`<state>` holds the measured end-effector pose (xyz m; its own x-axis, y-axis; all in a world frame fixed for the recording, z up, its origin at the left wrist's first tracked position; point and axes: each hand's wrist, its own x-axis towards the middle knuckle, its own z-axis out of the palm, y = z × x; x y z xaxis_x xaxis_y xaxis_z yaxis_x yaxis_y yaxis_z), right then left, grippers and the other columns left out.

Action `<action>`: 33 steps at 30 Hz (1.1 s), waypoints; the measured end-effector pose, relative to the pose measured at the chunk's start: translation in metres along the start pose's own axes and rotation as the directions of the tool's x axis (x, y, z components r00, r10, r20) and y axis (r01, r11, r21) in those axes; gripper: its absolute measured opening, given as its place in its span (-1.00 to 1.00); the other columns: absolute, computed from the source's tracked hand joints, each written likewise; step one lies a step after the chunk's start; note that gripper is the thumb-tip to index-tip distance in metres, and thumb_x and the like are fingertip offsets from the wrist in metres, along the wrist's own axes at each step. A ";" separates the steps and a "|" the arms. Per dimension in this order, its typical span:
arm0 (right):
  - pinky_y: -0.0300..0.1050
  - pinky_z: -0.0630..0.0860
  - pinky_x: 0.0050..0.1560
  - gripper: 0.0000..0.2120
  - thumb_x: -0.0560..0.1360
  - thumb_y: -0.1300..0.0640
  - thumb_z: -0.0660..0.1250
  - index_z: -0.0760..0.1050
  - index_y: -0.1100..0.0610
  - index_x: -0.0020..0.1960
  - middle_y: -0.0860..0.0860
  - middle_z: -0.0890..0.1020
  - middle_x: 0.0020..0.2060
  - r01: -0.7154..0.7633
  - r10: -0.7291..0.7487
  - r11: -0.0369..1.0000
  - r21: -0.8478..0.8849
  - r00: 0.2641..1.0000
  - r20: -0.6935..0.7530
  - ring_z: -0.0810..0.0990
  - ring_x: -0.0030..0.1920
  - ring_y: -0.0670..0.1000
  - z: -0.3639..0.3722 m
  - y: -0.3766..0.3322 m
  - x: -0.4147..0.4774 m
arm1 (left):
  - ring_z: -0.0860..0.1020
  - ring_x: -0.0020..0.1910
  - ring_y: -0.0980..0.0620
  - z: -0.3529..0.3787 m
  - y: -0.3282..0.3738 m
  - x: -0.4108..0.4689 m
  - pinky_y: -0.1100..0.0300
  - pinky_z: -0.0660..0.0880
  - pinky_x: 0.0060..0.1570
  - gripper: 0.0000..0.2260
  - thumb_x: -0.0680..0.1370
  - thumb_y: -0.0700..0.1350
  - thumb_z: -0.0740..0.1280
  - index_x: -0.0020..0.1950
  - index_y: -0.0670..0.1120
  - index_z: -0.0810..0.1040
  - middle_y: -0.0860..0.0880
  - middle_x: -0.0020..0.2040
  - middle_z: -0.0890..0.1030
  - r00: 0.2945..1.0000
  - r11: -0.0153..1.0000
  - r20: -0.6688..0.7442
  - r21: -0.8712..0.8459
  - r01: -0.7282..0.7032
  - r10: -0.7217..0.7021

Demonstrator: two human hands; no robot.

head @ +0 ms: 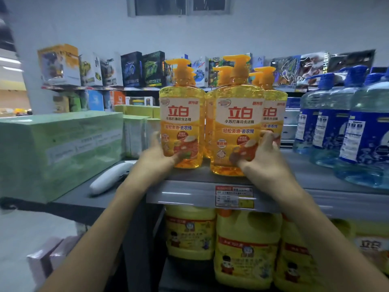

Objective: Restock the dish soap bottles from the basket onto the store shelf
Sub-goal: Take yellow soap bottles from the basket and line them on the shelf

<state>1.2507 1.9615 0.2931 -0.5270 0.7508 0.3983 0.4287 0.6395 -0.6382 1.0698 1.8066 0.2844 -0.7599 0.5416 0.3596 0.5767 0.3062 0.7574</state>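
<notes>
Grey, matte shelf decking runs across under a pale wall, with a row of glossy toy boxes on the rack behind. Far left on the deck sit blocky pale green cartons, film-wrapped and square-edged. Just beside them lies a smooth white oblong device.

Next comes the left hand, reaching up on a bare forearm. Its thumb lies across the lower front of the left bottle and its fingers curl round the bottle's side, so it grips the bottle firmly. That bottle is clear plastic full of amber soap, flat-faced with rounded shoulders and an orange pump top. It stands upright on the deck.

Close on its right stands the right bottle, the same make, nearer the front edge and also upright. More of these bottles crowd directly behind it. The right hand clasps its lower right corner, with the thumb on the label and the fingers wrapped round the side.

A red and yellow price tag sits on the shelf lip below, above opaque yellow jugs. At the far right stand translucent blue pump bottles, well apart from the hands.
</notes>
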 end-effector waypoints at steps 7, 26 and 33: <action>0.06 0.52 0.02 -0.45 0.55 -0.10 0.36 0.14 0.04 0.36 0.05 0.58 0.10 0.003 -0.004 0.997 -0.077 1.000 -0.015 0.60 0.11 0.19 0.013 -0.012 0.012 | 0.57 0.19 -0.12 0.008 -0.002 0.002 -0.04 0.47 0.17 -0.33 0.53 0.26 0.36 0.48 0.05 0.11 -0.01 0.22 0.56 0.999 0.995 0.033 0.096 -0.005 0.002; 0.14 0.56 0.02 -0.37 0.48 -0.15 0.40 0.18 0.04 0.39 0.10 0.59 0.09 -0.077 0.065 0.981 -0.176 0.995 -0.075 0.60 0.11 0.25 0.026 -0.007 0.010 | 0.53 0.06 -0.16 0.007 -0.003 0.003 -0.07 0.48 0.07 -0.54 0.64 0.21 0.22 0.37 -0.03 0.21 -0.09 0.11 0.51 0.998 0.968 0.012 0.244 0.064 -0.068; 0.20 0.57 0.15 -0.28 0.47 -0.22 0.40 0.19 0.07 0.44 0.12 0.61 0.15 -0.010 0.002 0.982 -0.191 0.999 -0.045 0.59 0.16 0.26 0.023 -0.007 0.009 | 0.44 -0.01 -0.10 0.007 0.001 -0.002 0.00 0.37 -0.02 -0.62 0.66 0.13 0.22 0.34 -0.05 0.22 -0.04 0.04 0.44 0.998 0.972 0.002 0.226 0.059 -0.061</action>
<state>1.2263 1.9595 0.2863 -0.4929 0.7586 0.4261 0.5664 0.6515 -0.5047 1.0737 1.8115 0.2807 -0.7930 0.5233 0.3120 0.5839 0.5066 0.6344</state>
